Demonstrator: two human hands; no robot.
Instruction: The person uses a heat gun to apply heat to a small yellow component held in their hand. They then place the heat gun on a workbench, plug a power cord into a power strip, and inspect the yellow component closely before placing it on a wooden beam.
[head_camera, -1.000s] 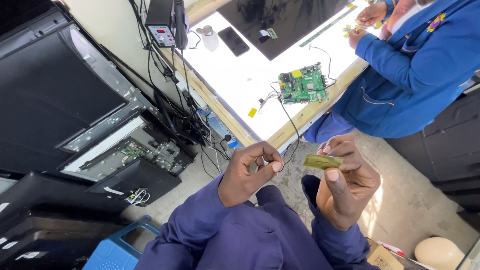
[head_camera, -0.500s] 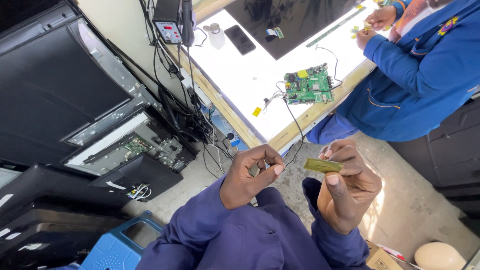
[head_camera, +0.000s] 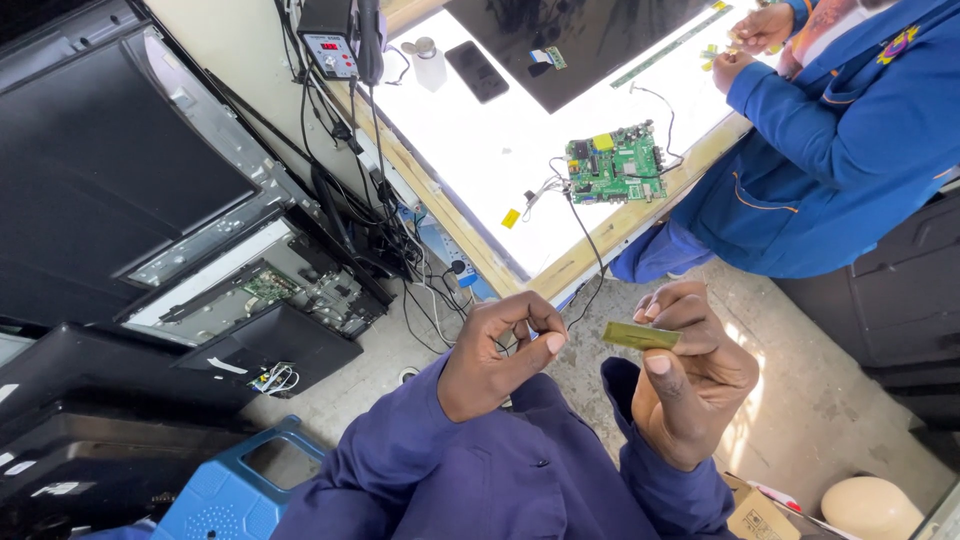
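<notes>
Your right hand (head_camera: 690, 385) kept pinching the small olive strip (head_camera: 640, 335) by its end, held up over your lap. Your left hand (head_camera: 500, 355) stayed pressed together fingertip to thumb just beside it, barely shifted, so the work stood unchanged near the worktop (head_camera: 480, 150).

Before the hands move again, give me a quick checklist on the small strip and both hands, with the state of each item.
1. Right hand grip on the small greenish strip: pinched between thumb and fingertips, ok.
2. Strip clear of other things: held in the air, one end free, ok.
3. Left hand: fingertips pinched together beside the strip, apart from it; whether it holds anything, cannot tell.
4. Dark cable hanging off the table edge: runs down close behind the left hand, not ok.
5. Green circuit board: lies flat on the table, out of both hands, ok.
6. Other person's hands: busy at the far end of the table, ok.
</notes>
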